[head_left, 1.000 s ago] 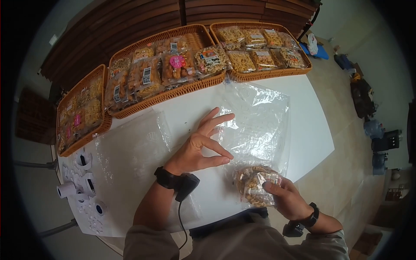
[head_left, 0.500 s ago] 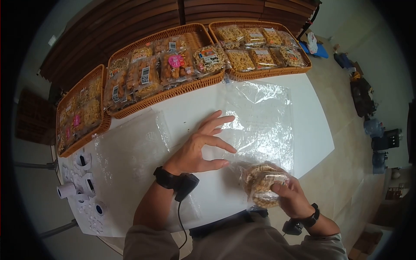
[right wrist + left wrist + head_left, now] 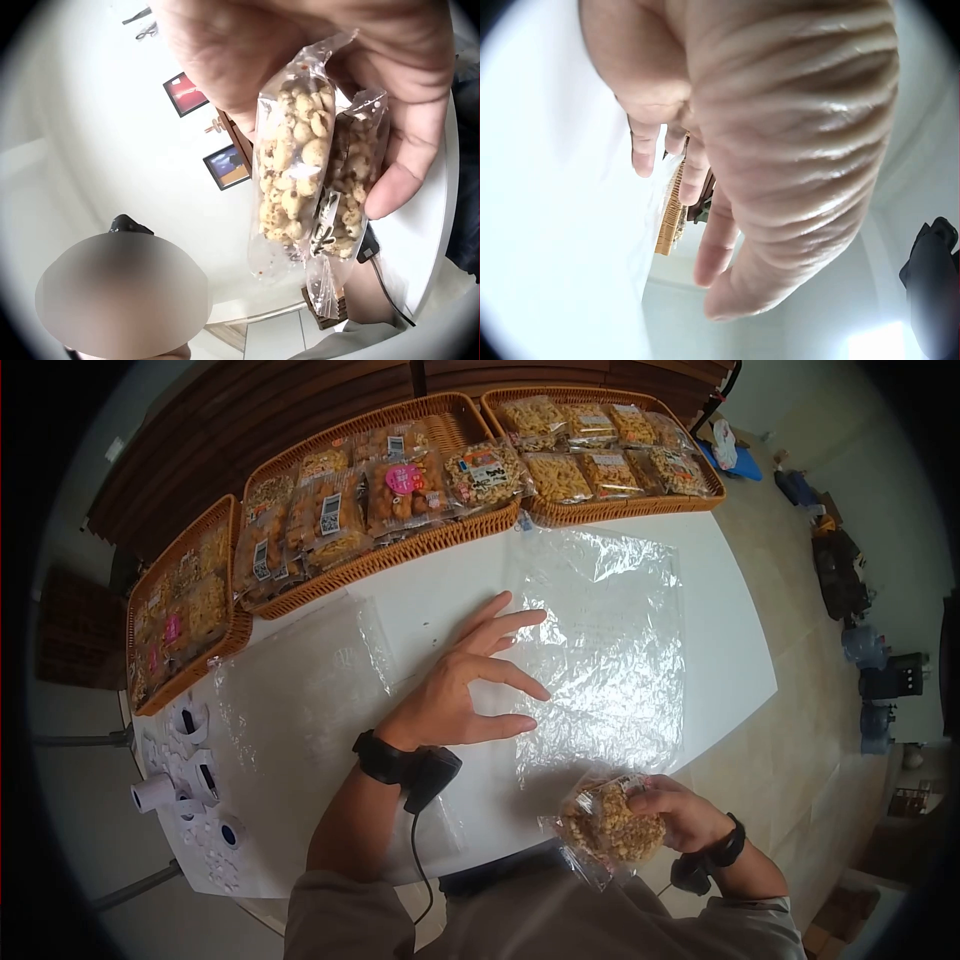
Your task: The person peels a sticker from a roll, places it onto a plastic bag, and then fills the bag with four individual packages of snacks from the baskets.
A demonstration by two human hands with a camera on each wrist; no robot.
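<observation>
My right hand [image 3: 685, 815] grips two clear packets of snack pieces [image 3: 610, 830] over the table's front edge. In the right wrist view, a packet of pale, nut-like pieces [image 3: 294, 165] lies against a second packet [image 3: 349, 184] with dark lettering, between thumb and fingers. A large clear plastic bag [image 3: 600, 630] is spread flat on the white table [image 3: 730, 630]. My left hand [image 3: 455, 695] is at that bag's left edge, fingers extended and thumb apart from the index finger. Nothing is held in it; the left wrist view shows its fingers [image 3: 718, 240] beside the white surface.
Wicker baskets of packaged snacks line the back: a left basket [image 3: 238, 645], a middle basket [image 3: 400, 558] and a right basket [image 3: 635, 510]. Another clear plastic sheet [image 3: 300, 700] lies on the left. White rolls [image 3: 152, 792] and scraps sit at the table's left edge.
My right hand has drawn the packets toward my body, off the bag, and turned them. My left thumb and index finger have spread apart, while that hand stays nearly in place.
</observation>
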